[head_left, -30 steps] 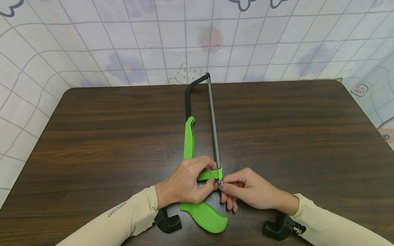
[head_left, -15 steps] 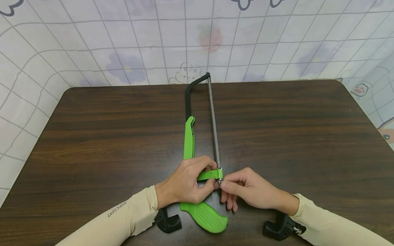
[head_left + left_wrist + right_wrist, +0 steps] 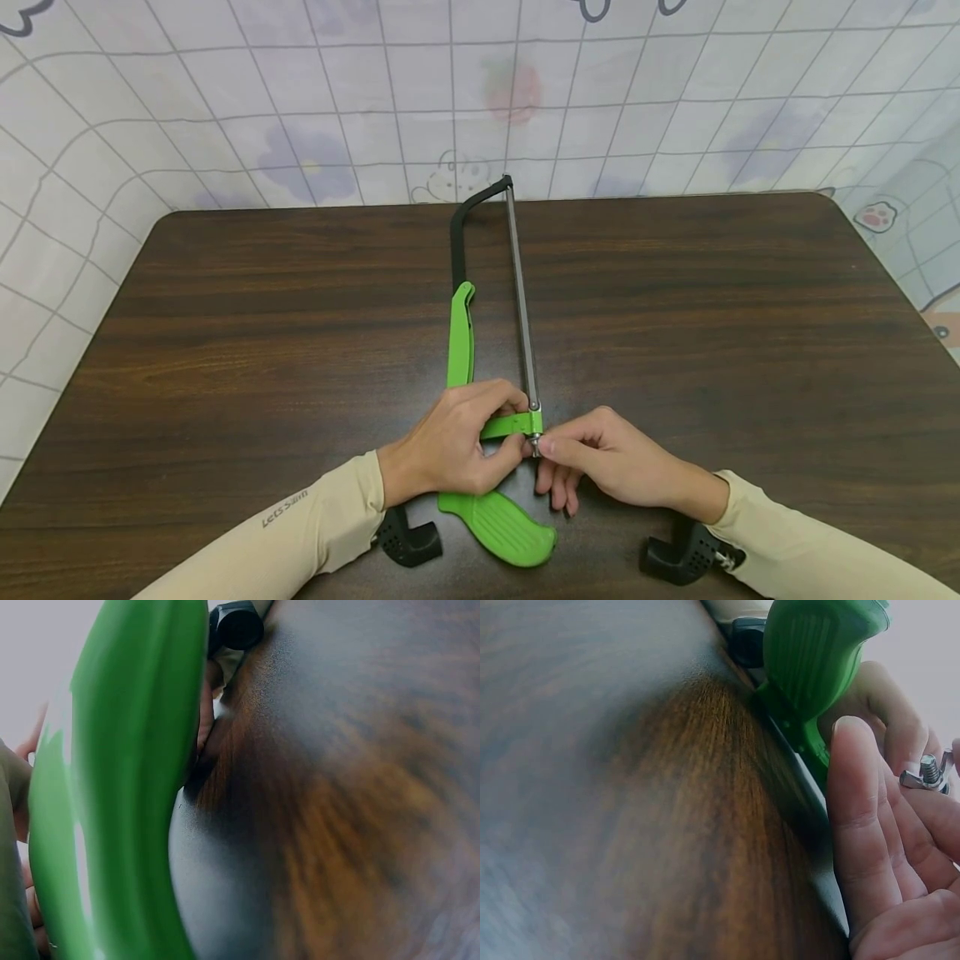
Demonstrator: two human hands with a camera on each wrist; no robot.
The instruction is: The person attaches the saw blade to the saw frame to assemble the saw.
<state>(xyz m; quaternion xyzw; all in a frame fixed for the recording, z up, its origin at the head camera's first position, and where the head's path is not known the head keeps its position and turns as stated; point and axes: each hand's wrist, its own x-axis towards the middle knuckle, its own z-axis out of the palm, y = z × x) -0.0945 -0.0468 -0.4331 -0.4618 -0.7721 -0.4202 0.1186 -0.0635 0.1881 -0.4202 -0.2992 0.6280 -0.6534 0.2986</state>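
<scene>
Wing nut (image 3: 930,778) adjustment on the hacksaw (image 3: 461,333), I'd guess; can't tell tightening from loosening.
Saw lies on the table (image 3: 712,333), handle (image 3: 504,533) toward me. My left hand (image 3: 453,446) grips the green frame (image 3: 504,427) near the nut; my right hand (image 3: 611,462) pinches the nut. Next move probably calls for a small twist, frame held steady.

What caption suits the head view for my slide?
Right hand at the wing nut of a hacksaw, left hand holding its green frame.

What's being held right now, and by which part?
The hacksaw: the left grip holds its green cross-arm at the blade's near end; the right grip pinches the wing nut there.
</scene>
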